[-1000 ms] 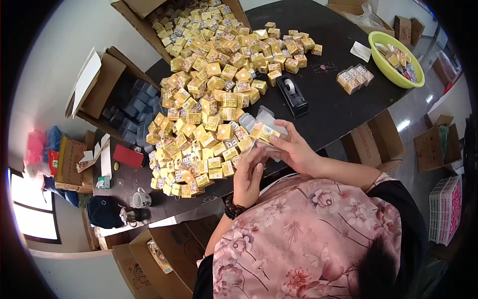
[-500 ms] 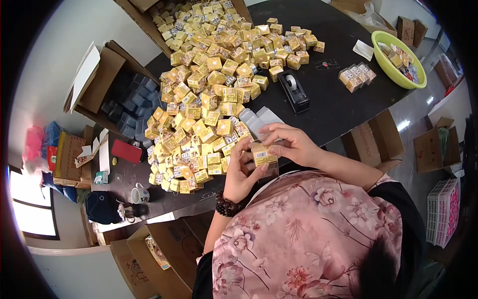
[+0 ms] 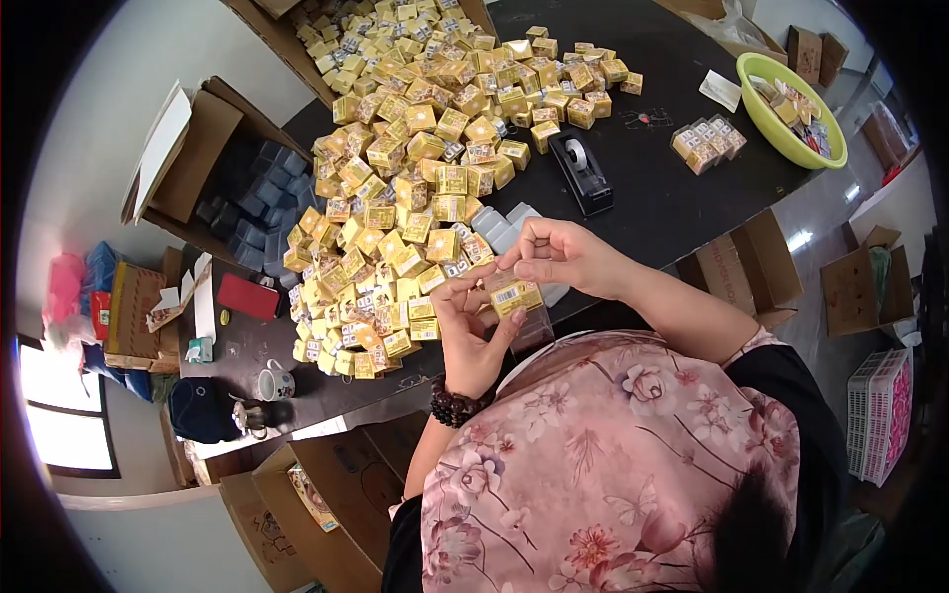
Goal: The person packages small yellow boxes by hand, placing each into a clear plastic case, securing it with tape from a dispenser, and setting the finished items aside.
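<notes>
Both hands meet at the near edge of the black table (image 3: 682, 198). My left hand (image 3: 473, 336) holds a small yellow box (image 3: 516, 296) with a barcode label from below, inside a clear sleeve. My right hand (image 3: 565, 255) pinches the top of that clear sleeve just above the box. A big heap of small yellow boxes (image 3: 415, 178) spreads over the table to the left of my hands. Pale grey plastic pieces (image 3: 499, 225) lie on the table right behind my fingers.
A black tape dispenser (image 3: 581, 170) stands behind my hands. A green bowl (image 3: 791, 111) with small items and a block of wrapped boxes (image 3: 704, 144) sit far right. Open cardboard cartons (image 3: 198, 168) stand left; a mug (image 3: 278, 384) and red case (image 3: 251, 296) on a side table.
The yellow box came down from beside the heap toward my body. My left hand has shifted under it, and my right hand has risen to pinch the sleeve's top.
</notes>
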`<state>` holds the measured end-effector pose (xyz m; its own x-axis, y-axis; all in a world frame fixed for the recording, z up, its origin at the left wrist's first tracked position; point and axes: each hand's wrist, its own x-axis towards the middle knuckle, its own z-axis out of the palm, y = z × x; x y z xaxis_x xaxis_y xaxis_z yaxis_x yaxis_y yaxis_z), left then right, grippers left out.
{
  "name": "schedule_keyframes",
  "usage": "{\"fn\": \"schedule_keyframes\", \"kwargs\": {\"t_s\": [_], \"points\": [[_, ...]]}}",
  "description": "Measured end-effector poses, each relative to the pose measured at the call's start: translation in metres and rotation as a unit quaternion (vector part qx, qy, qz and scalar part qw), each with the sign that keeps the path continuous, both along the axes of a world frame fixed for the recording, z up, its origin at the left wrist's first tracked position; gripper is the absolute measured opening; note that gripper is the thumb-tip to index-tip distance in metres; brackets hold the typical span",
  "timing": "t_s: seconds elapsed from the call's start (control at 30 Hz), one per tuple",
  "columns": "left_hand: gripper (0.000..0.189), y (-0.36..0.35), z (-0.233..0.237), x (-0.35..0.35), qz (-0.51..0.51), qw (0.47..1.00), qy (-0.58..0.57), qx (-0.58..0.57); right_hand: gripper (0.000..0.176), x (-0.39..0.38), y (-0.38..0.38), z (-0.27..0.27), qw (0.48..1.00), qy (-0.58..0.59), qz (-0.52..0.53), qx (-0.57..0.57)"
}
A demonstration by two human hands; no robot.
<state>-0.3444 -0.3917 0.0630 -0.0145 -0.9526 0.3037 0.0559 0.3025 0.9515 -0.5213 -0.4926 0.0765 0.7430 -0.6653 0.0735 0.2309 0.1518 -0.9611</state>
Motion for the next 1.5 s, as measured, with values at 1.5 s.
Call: {"fn": "schedule_keyframes", "kwargs": {"t_s": [1.5], "points": [[0.044, 0.068, -0.052, 0.124, 0.094, 0.828, 0.545, 0.096, 0.031, 0.222, -0.051, -0.091, 0.639, 0.210, 0.090, -0.734]]}}
